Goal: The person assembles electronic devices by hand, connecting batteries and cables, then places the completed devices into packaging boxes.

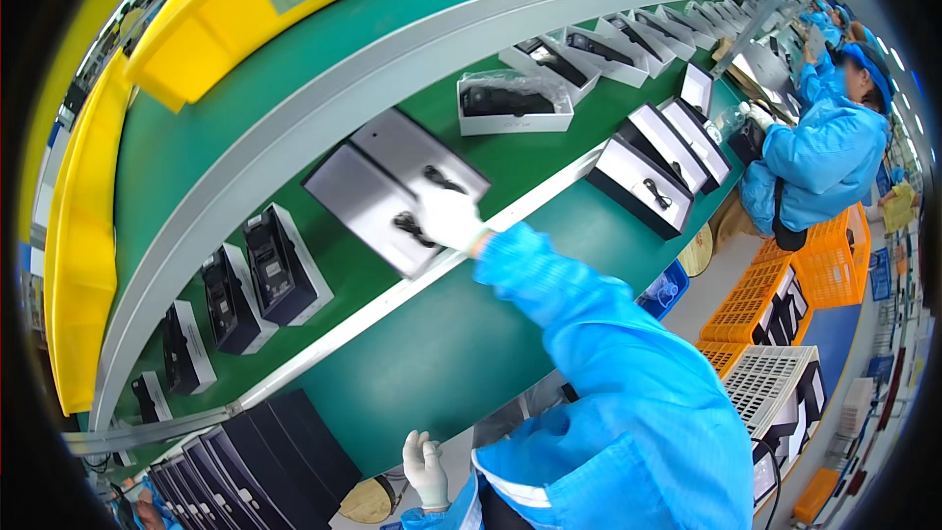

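Observation:
My right hand (450,220), in a white glove, reaches over two open dark-edged box trays (358,201) with white insides on the green belt. A coiled black cable (444,178) lies in the farther tray just beyond the hand. Another coiled black cable (412,228) sits in the nearer tray, beside my fingers. Blur and the hand's angle hide the fingertips, so any grip does not show. My left hand (425,469), also gloved in white, is held up near the lower edge by my body. Its fingers are apart and hold nothing.
White boxes with black devices (515,103) line the belt on both sides. Dark boxes (265,461) stand stacked at lower left. Open trays (643,186) lie on the right, near a co-worker (819,152) in blue. Yellow bins (196,39) border the far side; orange crates (751,299) stand right.

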The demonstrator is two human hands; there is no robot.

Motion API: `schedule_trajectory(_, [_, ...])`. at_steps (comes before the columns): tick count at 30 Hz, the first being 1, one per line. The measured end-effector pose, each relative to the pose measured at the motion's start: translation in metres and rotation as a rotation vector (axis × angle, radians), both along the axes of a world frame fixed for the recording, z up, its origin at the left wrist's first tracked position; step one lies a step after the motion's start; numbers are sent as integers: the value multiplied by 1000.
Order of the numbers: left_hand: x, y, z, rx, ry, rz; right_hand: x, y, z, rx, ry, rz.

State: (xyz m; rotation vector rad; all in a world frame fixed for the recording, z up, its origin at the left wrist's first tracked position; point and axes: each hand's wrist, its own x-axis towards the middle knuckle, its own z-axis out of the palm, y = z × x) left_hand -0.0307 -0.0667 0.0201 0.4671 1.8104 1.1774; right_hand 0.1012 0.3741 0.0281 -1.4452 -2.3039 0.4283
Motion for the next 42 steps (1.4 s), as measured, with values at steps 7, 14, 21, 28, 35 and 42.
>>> schedule_trajectory(7, [35, 66, -2, 74, 68, -208, 335, -43, 46, 397, -181, -577])
schedule_trajectory(14, [81, 107, -10, 69, 111, -320, 593, -26, 6, 161, -256, -892])
schedule_trajectory(21, [125, 134, -15, 54, 200, -290, 539, 91, 5, 710, -261, -602])
schedule_trajectory(28, [171, 157, -13, 30, 262, -314, 357, 230, -15, -141, -169, -451])
schedule_trajectory(35, [223, 192, 12, 113, 609, -421, 317, 263, -27, -285, -240, -178])
schedule_trajectory(42, [264, 345, 4, 473, 933, -707, 331, 271, -57, -298, -234, 36])
